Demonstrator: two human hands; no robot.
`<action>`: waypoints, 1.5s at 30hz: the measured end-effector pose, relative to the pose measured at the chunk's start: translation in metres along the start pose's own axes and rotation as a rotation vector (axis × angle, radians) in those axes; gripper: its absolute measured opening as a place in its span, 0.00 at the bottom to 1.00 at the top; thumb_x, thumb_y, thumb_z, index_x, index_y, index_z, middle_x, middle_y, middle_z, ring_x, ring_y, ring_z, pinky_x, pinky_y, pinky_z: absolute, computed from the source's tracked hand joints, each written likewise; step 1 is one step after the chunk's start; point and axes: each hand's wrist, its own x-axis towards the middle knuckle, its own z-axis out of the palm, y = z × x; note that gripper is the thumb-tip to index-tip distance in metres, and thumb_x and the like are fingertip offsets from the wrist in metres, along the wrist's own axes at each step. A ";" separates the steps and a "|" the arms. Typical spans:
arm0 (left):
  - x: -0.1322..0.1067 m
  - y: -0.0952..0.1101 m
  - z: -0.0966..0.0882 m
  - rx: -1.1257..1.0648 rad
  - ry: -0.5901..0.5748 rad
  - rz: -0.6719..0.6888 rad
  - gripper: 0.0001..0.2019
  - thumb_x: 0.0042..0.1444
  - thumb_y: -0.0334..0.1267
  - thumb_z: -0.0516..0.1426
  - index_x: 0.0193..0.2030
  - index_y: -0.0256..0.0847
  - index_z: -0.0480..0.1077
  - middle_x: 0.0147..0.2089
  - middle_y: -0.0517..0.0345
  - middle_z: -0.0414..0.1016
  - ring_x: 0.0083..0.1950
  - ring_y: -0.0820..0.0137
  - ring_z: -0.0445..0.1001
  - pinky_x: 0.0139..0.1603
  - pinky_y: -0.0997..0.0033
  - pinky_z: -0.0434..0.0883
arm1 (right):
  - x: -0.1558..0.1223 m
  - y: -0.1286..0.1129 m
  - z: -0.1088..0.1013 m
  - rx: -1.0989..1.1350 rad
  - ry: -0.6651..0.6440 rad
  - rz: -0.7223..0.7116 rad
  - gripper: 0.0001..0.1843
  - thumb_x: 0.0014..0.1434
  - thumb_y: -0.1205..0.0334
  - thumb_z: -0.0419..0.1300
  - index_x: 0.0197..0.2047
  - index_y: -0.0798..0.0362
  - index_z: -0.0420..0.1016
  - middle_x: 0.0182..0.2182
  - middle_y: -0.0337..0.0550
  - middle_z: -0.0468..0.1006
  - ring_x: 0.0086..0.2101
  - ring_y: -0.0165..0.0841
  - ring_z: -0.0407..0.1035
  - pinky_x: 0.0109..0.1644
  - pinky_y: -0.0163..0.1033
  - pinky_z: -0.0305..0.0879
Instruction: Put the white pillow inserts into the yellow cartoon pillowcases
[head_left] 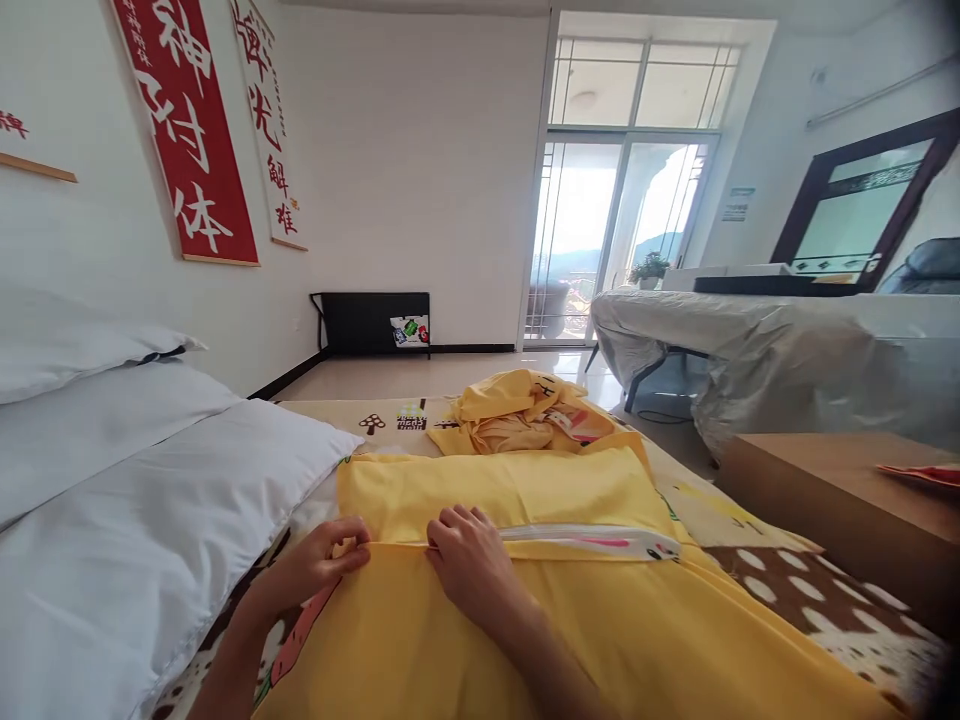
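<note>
A yellow pillowcase [450, 650] lies spread in front of me, with a slit-like opening running across it. Through the right part of the slit shows a white strip with a pink mark and a cartoon face [622, 543]. My left hand [319, 565] pinches the lower edge of the slit near its left end. Closed over that same edge, toward the middle, is my right hand [476, 570]; its fingertips are partly hidden. The fabric edge runs taut between both hands. A red strawberry-like print shows beside my left wrist.
White pillows [187, 510] are piled along the left. Beyond the pillowcase sits a crumpled heap of yellow cloth [517, 410] on the patterned bedding [802, 590]. At right stand a brown box [825, 490] and a plastic-covered table [750, 330].
</note>
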 end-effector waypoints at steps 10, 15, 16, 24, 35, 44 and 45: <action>0.005 -0.022 0.000 0.042 0.004 0.007 0.19 0.58 0.55 0.46 0.29 0.41 0.60 0.37 0.60 0.62 0.40 0.70 0.64 0.45 0.75 0.64 | -0.084 0.126 -0.041 -0.091 0.114 0.095 0.11 0.62 0.67 0.51 0.31 0.53 0.71 0.33 0.43 0.73 0.36 0.33 0.65 0.42 0.39 0.59; 0.003 -0.017 0.000 0.056 0.006 0.000 0.19 0.55 0.56 0.47 0.31 0.42 0.62 0.42 0.57 0.64 0.47 0.68 0.65 0.52 0.75 0.63 | -0.130 0.195 -0.053 0.045 0.097 0.286 0.12 0.61 0.60 0.51 0.31 0.51 0.73 0.32 0.46 0.75 0.36 0.36 0.67 0.42 0.42 0.62; 0.003 -0.016 0.000 0.062 0.008 0.001 0.19 0.55 0.56 0.47 0.31 0.42 0.63 0.43 0.57 0.65 0.48 0.67 0.65 0.53 0.74 0.62 | -0.137 0.204 -0.053 0.096 0.078 0.314 0.12 0.61 0.58 0.51 0.31 0.51 0.73 0.32 0.46 0.75 0.36 0.37 0.67 0.43 0.43 0.62; 0.007 -0.023 0.006 0.117 0.076 0.020 0.17 0.54 0.55 0.48 0.29 0.43 0.64 0.47 0.53 0.67 0.54 0.64 0.64 0.59 0.67 0.60 | -0.139 0.227 -0.052 0.373 0.217 0.356 0.18 0.58 0.46 0.51 0.26 0.51 0.68 0.36 0.47 0.72 0.39 0.37 0.65 0.45 0.43 0.62; 0.011 -0.040 0.009 0.035 0.056 0.045 0.18 0.55 0.55 0.48 0.29 0.42 0.66 0.48 0.52 0.67 0.56 0.62 0.63 0.61 0.64 0.60 | -0.127 0.252 -0.031 0.342 -0.032 0.338 0.22 0.55 0.42 0.52 0.23 0.52 0.66 0.31 0.45 0.71 0.35 0.35 0.64 0.44 0.42 0.61; 0.016 -0.006 0.028 0.468 0.135 -0.154 0.12 0.55 0.40 0.47 0.37 0.40 0.69 0.51 0.47 0.68 0.55 0.55 0.65 0.55 0.49 0.61 | -0.123 0.237 -0.030 -0.126 0.059 0.396 0.08 0.56 0.60 0.53 0.32 0.51 0.71 0.40 0.49 0.75 0.45 0.42 0.66 0.51 0.51 0.58; 0.018 0.000 0.033 0.516 0.196 -0.149 0.13 0.55 0.37 0.47 0.41 0.39 0.69 0.51 0.45 0.69 0.55 0.55 0.65 0.55 0.49 0.61 | -0.117 0.226 -0.034 -0.156 0.092 0.381 0.09 0.57 0.62 0.52 0.35 0.52 0.72 0.42 0.50 0.75 0.46 0.42 0.66 0.51 0.51 0.58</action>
